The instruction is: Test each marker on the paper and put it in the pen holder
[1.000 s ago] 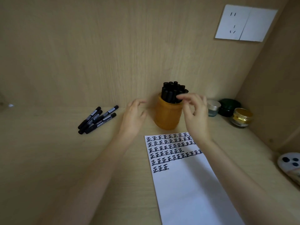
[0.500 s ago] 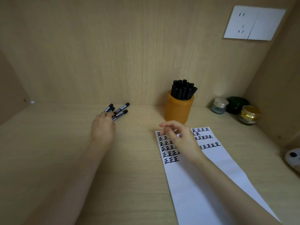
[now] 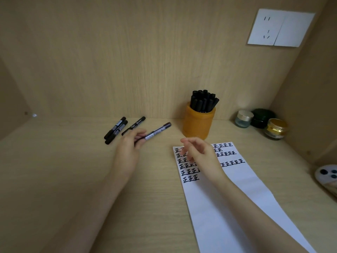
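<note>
My left hand point(image 3: 129, 148) grips a black capped marker point(image 3: 157, 132) and holds it just above the desk, its far end pointing toward the orange pen holder point(image 3: 197, 124). Several black markers stand in that holder. Three more black markers point(image 3: 116, 129) lie on the desk behind my left hand. My right hand point(image 3: 199, 153) hovers empty, fingers loosely curled, over the top of the white paper point(image 3: 231, 194), which bears rows of black written characters.
Three small jars point(image 3: 261, 122) stand in the back right corner. A white device with dark round lenses point(image 3: 327, 175) lies at the right edge. A wooden back wall carries a white socket plate point(image 3: 280, 28). Side walls close in left and right.
My right hand left the pen holder and dropped over the paper. My left hand reached the loose markers, took one, and has lifted it toward the right.
</note>
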Demonstrator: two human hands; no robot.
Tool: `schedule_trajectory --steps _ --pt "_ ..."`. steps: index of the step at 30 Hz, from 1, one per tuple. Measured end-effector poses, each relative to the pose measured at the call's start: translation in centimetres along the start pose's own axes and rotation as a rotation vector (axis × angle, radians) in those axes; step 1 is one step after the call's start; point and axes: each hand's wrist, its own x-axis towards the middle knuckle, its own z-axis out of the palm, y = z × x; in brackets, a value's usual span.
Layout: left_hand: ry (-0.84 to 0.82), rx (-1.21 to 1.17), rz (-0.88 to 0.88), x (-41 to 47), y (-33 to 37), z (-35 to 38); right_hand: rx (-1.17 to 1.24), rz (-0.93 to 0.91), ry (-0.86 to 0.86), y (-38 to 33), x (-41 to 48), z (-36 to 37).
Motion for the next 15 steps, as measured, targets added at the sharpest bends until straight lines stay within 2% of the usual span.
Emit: schedule_trajectory --steps 3,6,10,15 --pt "-0.159 -0.182 0.017 -2.3 3.2 0.7 0.134 0.112 -0.057 -0.2 -0.2 0.4" --pt "-0.325 -0.216 0.073 -4.3 4.6 1.6 0.203 0.059 -0.056 -0.4 -0.7 0.4" --pt "-0.387 -0.197 0.136 -6.0 4.7 2.7 0.24 0.052 0.023 0.0 -1.5 0.0" --pt "-0.44 -0.095 0.166 -7.2 5.1 3.5 0.246 0.027 -0.026 0.2 -2.9 0.1"
